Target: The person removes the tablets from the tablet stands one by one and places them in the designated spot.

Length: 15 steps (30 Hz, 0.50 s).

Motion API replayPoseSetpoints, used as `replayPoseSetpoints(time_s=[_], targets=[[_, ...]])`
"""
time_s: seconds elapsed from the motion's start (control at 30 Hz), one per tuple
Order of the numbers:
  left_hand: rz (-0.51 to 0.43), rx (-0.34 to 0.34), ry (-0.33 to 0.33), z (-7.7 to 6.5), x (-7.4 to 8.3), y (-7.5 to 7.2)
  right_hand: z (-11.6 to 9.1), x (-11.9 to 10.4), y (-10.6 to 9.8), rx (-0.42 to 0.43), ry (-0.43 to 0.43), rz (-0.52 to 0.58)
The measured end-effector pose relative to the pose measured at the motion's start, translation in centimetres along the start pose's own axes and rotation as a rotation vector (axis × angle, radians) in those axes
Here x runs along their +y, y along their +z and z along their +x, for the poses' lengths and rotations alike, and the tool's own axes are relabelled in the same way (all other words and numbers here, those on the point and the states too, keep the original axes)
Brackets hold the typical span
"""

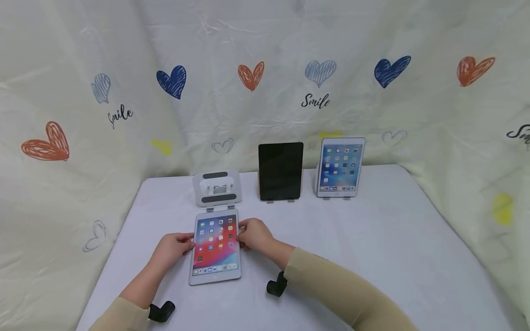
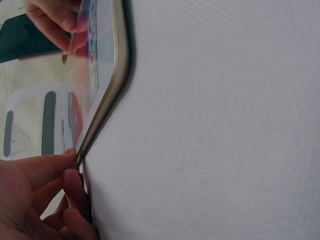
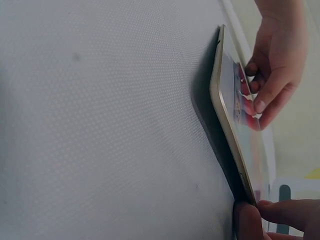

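A white-framed tablet (image 1: 216, 246) with a lit home screen lies face up, low over the white table in front of an empty tablet stand. My left hand (image 1: 170, 248) pinches its left edge between thumb and fingers. On the opposite edge my right hand (image 1: 256, 235) pinches it the same way. In the right wrist view the edge of the tablet (image 3: 227, 117) is lifted off the cloth, with a dark shadow beneath. The white stand (image 1: 218, 188) has dark grey pads and two small front lips, close to the tablet's far edge.
A tablet with a black screen (image 1: 281, 171) leans on a stand at the back middle. To its right, another lit tablet (image 1: 341, 168) leans on a stand. Behind the white table (image 1: 372, 257) hangs a curtain (image 1: 281, 37) printed with hearts.
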State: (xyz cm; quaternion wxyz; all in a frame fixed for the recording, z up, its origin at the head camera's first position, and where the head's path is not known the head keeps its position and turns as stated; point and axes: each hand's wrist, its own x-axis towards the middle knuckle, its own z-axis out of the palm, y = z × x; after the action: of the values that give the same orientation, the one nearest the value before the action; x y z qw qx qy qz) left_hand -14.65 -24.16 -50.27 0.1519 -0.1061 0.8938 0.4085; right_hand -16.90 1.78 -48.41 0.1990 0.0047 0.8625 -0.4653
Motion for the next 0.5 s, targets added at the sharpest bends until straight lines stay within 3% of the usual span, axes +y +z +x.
replayPoseSetpoints(time_s=[0.27, 0.5], targets=[[0.006, -0.004, -0.006, 0.1, -0.3, 0.2, -0.2, 0.2, -0.1, -0.006, 0.03, -0.042], [0.01, -0.023, 0.032, -0.1, -0.1, -0.2, -0.3, 1.1, -0.6, -0.039, 0.054, -0.049]])
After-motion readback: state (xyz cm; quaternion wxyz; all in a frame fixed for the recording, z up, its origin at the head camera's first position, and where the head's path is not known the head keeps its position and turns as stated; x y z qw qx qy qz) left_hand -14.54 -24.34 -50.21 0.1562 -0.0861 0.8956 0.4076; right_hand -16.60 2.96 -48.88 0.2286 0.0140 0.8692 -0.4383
